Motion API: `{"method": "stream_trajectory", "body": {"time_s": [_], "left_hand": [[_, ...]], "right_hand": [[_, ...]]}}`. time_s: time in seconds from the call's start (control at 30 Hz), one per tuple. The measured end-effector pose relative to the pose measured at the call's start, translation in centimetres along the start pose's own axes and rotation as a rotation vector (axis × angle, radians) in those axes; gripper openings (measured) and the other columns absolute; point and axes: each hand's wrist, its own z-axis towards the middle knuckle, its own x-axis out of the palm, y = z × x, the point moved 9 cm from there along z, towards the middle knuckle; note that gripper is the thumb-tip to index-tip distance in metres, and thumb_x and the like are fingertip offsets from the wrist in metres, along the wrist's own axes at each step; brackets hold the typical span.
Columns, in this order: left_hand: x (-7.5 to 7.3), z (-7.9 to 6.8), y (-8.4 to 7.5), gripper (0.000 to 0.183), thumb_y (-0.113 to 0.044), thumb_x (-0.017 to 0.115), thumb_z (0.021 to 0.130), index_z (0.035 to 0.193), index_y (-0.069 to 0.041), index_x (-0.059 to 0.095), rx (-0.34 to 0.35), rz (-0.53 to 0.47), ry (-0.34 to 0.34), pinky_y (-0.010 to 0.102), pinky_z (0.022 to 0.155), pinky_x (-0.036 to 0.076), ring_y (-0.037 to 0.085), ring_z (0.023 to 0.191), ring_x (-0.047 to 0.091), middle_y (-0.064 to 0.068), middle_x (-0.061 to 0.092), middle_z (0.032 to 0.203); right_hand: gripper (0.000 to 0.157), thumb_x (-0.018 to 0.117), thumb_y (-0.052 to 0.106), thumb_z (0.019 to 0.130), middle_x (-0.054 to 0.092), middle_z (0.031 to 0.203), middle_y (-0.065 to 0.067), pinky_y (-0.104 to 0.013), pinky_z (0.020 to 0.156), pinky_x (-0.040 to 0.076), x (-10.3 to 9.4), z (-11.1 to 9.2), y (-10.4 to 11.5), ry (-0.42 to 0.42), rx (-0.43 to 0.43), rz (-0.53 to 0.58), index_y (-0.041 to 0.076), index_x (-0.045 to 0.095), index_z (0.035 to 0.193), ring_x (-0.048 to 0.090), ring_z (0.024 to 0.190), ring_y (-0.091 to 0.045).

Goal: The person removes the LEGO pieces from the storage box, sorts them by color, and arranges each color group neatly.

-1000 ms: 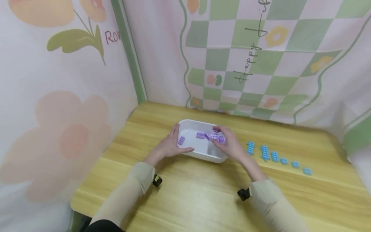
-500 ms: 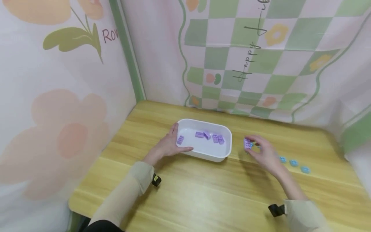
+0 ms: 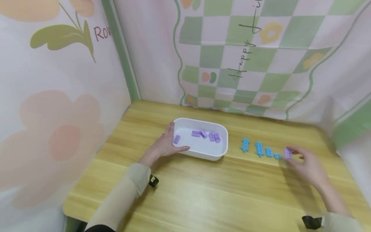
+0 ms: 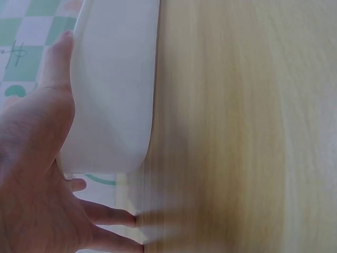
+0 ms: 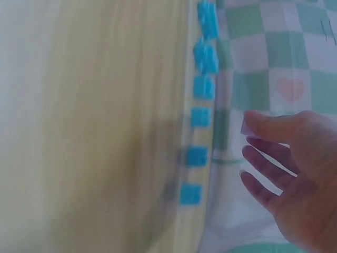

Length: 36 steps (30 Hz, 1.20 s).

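Note:
My right hand (image 3: 310, 166) pinches a purple toy brick (image 3: 288, 153) between thumb and fingertips, above the right part of the row of blue pieces. In the right wrist view only a pale sliver of that brick (image 5: 246, 127) shows past the thumb. At the left end of a white tray (image 3: 200, 154), my left hand (image 3: 163, 145) holds it, thumb along the front wall and fingers at the far corner. Several purple bricks (image 3: 195, 133) lie inside, one of them apart (image 3: 176, 139) by the left wall. The left wrist view shows spread fingers (image 4: 108, 215) beside the tray's end.
Right of the tray a row of blue pieces runs across the wooden table (image 3: 203, 193): two long ones with side knobs (image 3: 259, 149), a block (image 3: 268, 152) and small square ones (image 5: 197, 156). A patterned curtain (image 3: 240, 58) hangs behind the table.
My right hand has come out of the tray with a purple brick and moved right, past the longer blue pieces. My left hand has stayed at the tray's left end.

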Motion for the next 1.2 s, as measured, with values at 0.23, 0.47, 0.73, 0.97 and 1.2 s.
{"method": "stream_trajectory", "body": {"time_s": [0.23,0.47,0.73,0.97,1.2], "left_hand": [[-0.5,0.0,0.5,0.143,-0.076,0.08,0.086,0.177,-0.008,-0.008,-0.003,0.002,-0.013,0.067,0.129,0.042,0.054,0.159,0.04,0.014,-0.001,0.188],[-0.1,0.0,0.8,0.143,-0.076,0.079,0.086,0.177,-0.008,-0.008,-0.004,-0.004,-0.008,0.067,0.129,0.041,0.054,0.16,0.039,0.015,-0.001,0.187],[0.5,0.1,1.0,0.142,-0.078,0.077,0.086,0.177,-0.009,-0.008,0.0,-0.003,-0.004,0.067,0.129,0.041,0.053,0.161,0.038,0.015,-0.001,0.188],[0.2,0.2,0.7,0.142,-0.078,0.077,0.087,0.177,-0.009,-0.007,-0.001,0.0,-0.013,0.07,0.129,0.039,0.054,0.161,0.037,0.015,0.0,0.188],[-0.2,0.3,0.3,0.142,-0.078,0.077,0.087,0.177,-0.008,-0.008,0.007,0.012,0.001,0.068,0.133,0.033,0.054,0.164,0.032,0.015,-0.002,0.188]], "right_hand": [[0.047,0.09,-0.001,0.083,0.077,0.113,-0.032,-0.009,0.077,0.049,2.2,-1.1,2.7,-0.032,-0.096,-0.024,-0.008,0.073,0.126,0.056,0.098,0.014],[0.049,0.093,0.002,0.081,0.079,0.117,-0.027,-0.058,0.089,0.067,7.1,-0.7,8.8,0.091,-0.178,0.021,-0.007,0.074,0.126,0.075,0.105,-0.045],[0.037,0.09,0.008,0.088,0.08,0.117,-0.016,-0.059,0.096,0.065,9.9,-0.2,11.7,0.173,-0.211,0.03,0.0,0.077,0.122,0.076,0.108,-0.037],[0.034,0.092,0.008,0.086,0.078,0.114,-0.012,-0.057,0.095,0.063,10.2,-0.2,11.9,0.129,-0.237,0.011,0.002,0.079,0.117,0.073,0.106,-0.034],[0.036,0.092,0.006,0.084,0.078,0.114,-0.013,-0.044,0.096,0.061,10.0,-0.3,11.8,0.078,-0.243,0.025,0.002,0.078,0.118,0.073,0.106,-0.036]]}}
